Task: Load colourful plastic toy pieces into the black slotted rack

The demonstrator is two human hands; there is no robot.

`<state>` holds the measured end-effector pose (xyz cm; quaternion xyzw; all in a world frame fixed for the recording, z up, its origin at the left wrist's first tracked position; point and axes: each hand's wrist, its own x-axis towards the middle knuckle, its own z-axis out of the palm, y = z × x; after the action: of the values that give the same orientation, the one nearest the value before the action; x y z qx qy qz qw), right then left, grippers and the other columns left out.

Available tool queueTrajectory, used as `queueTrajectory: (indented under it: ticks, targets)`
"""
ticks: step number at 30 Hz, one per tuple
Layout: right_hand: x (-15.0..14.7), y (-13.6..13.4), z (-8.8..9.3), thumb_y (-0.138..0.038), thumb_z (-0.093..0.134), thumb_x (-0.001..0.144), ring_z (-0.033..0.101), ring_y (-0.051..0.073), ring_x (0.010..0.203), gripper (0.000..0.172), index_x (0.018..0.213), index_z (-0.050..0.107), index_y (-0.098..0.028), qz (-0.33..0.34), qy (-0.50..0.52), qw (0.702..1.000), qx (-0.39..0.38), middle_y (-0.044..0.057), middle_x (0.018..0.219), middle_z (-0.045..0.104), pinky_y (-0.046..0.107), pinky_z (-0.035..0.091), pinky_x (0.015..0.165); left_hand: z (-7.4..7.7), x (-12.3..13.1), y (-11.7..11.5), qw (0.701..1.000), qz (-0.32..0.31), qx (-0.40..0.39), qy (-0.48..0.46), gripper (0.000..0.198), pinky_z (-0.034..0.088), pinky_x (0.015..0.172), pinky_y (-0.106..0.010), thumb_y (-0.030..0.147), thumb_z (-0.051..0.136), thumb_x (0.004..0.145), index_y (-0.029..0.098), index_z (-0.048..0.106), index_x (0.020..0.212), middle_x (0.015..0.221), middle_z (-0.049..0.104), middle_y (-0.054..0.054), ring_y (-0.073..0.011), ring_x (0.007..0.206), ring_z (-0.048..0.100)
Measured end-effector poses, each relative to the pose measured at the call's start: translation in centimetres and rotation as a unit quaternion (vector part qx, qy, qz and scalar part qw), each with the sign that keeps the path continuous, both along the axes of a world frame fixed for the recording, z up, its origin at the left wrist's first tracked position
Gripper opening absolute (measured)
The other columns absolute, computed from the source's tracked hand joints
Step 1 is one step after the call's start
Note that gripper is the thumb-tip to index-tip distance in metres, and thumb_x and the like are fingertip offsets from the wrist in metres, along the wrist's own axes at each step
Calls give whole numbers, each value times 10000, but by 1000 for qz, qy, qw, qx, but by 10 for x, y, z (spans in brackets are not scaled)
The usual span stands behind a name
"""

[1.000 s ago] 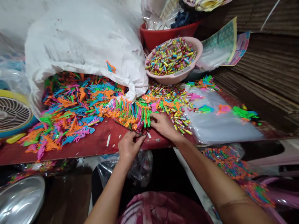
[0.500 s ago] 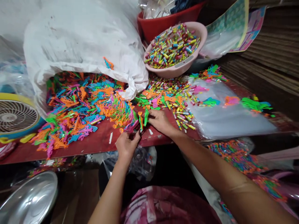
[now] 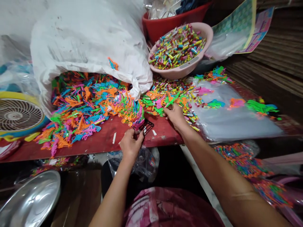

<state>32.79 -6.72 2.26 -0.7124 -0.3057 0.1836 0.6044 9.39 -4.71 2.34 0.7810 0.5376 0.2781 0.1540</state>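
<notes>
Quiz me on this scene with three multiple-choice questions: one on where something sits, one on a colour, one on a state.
1. Where is the black plastic grid?
A) Beside the left hand, at the table edge
B) On the floor
C) Hanging on a wall

2. What colour is the tabletop?
A) Blue
B) Green
C) Red

3. What state is the white sack in?
A) Tied shut
B) Open, with plastic pieces spilling out
C) Flat and empty

Answers:
1. A: the grid sits at that hand's fingers.
2. C: red shows around the pieces.
3. B: pieces fan out from its mouth.
</notes>
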Motion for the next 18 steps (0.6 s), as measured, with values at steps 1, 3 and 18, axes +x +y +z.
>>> queueTrajectory:
  ticks: [1, 3, 18]
  targets:
    - [2, -2, -2, -219, 597, 742, 585, 149, 584, 159, 879, 518, -204, -3, -12, 1000, -7, -2, 709, 623, 256, 457, 541, 0, 0, 0, 1000, -3, 0, -2, 302, 345, 587, -226, 496, 615, 814, 209, 616, 721, 690, 635, 17, -128, 656, 584]
    - [3, -9, -5, -182, 589, 722, 599, 166, 638, 284, 999, 525, -194, -23, -70, 997, -7, 28, 773, 655, 281, 486, 596, -1, -1, 0, 1000, -11, -1, -6, 305, 349, 591, -226, 499, 605, 822, 209, 614, 727, 697, 638, 13, -130, 665, 583]
    - [-59, -53, 19, -333, 534, 926, 588, 214, 794, 155, 933, 629, -211, 99, -392, 908, -114, 74, 863, 654, 310, 408, 699, 3, -18, 0, 999, 26, -25, 5, 276, 291, 543, -244, 430, 572, 803, 210, 470, 670, 635, 556, 22, -126, 575, 502]
